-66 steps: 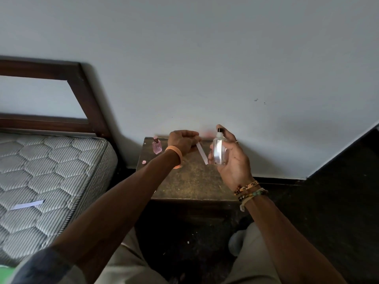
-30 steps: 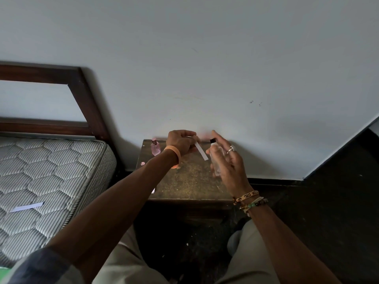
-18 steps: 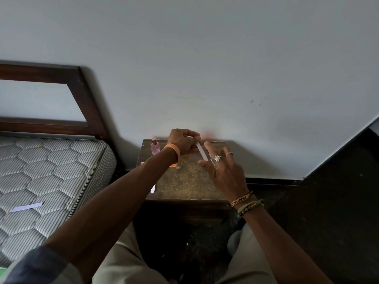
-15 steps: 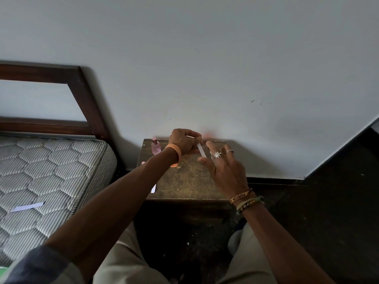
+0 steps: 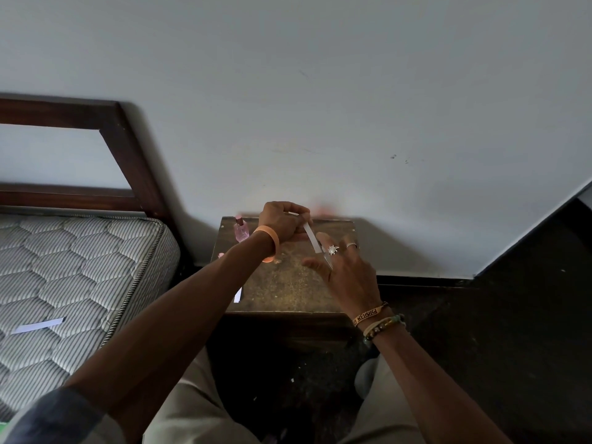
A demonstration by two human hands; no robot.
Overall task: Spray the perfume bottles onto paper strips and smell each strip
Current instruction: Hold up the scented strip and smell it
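Note:
My left hand (image 5: 282, 219) pinches a white paper strip (image 5: 312, 239) that slants down to the right above the small dark table (image 5: 282, 283). Just right of the strip, my right hand (image 5: 344, 270) shows its back to the camera, low over the table top. It holds the clear perfume bottle (image 5: 328, 262), of which only a thin glint shows between thumb and palm. A small pink perfume bottle (image 5: 241, 228) stands upright at the table's back left corner, apart from both hands.
A small pink cap (image 5: 221, 255) lies near the table's left edge. Another paper strip (image 5: 237, 295) sits at the table's front left, and one more paper strip (image 5: 38, 325) lies on the mattress (image 5: 80, 267) to the left. A white wall rises right behind the table.
My right hand turned its back to the camera and came down toward the table with the clear bottle, which is now almost hidden. My left hand kept the strip in place.

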